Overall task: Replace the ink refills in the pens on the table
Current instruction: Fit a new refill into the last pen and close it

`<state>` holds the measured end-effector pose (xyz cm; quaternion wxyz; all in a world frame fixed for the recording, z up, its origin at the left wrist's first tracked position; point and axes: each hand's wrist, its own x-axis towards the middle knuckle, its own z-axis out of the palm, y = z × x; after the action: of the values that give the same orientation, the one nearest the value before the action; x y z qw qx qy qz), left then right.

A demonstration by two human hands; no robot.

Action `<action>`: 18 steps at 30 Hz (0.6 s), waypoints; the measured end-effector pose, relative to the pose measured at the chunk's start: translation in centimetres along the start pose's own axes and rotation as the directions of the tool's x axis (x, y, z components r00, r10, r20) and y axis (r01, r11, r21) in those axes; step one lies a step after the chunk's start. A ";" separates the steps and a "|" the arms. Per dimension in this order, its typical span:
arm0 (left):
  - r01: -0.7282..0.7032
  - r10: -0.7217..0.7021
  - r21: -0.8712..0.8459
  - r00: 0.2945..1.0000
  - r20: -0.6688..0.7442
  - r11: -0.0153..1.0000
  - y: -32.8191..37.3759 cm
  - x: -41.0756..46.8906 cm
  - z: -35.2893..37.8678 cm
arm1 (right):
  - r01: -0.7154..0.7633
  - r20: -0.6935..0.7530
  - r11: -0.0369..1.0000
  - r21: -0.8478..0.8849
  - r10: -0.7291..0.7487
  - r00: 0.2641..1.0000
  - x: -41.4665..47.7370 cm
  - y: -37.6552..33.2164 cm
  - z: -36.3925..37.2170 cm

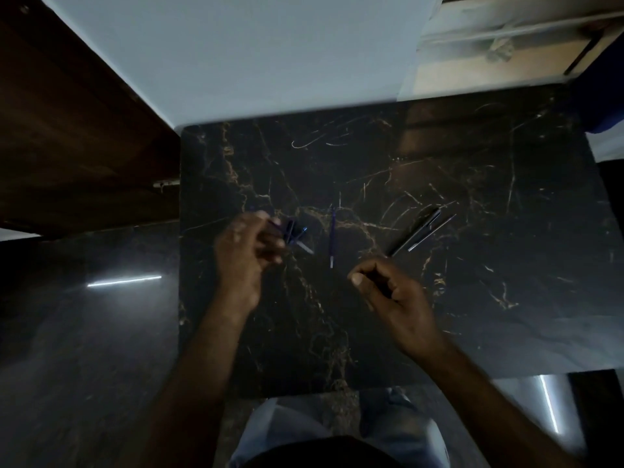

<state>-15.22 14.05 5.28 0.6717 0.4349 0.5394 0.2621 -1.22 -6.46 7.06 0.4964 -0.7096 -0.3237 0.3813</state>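
Observation:
On the dark marble table [506,265], my left hand [246,251] is closed around a blue pen [295,233]. Its dark barrel and pale tip stick out to the right of my fingers, blurred. A blue refill [332,238] lies alone on the table between my hands, pointing away from me. My right hand [391,292] hovers with its fingers curled in against the thumb, and nothing shows in it. Just beyond its knuckles a dark pen [417,231] lies slanted, with a thin grey refill [432,233] beside it on the right.
A pale wall [236,55] rises behind the table's far edge and a dark wooden cabinet [67,130] stands at the left. The glossy dark floor [84,332] lies to the left. My knees in light jeans [287,430] are under the near edge.

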 end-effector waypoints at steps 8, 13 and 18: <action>-0.102 0.053 0.745 0.995 0.090 0.659 -3.8 8.9 -3.6 | -0.064 0.031 0.998 -0.014 0.065 0.997 -0.4 0.9 -0.2; -0.150 0.192 0.836 0.980 0.054 0.529 -5.8 10.5 -3.3 | -0.080 0.002 0.996 -0.044 0.080 0.997 0.1 1.0 -0.5; -0.148 0.244 0.841 0.969 0.020 0.520 -6.3 9.7 -2.9 | -0.084 0.016 0.996 -0.034 0.084 0.996 0.0 1.4 -0.6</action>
<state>-15.99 19.85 -5.12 0.3205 0.7462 0.5794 0.0687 -0.60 -7.17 5.87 0.4653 -0.7272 -0.3042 0.4026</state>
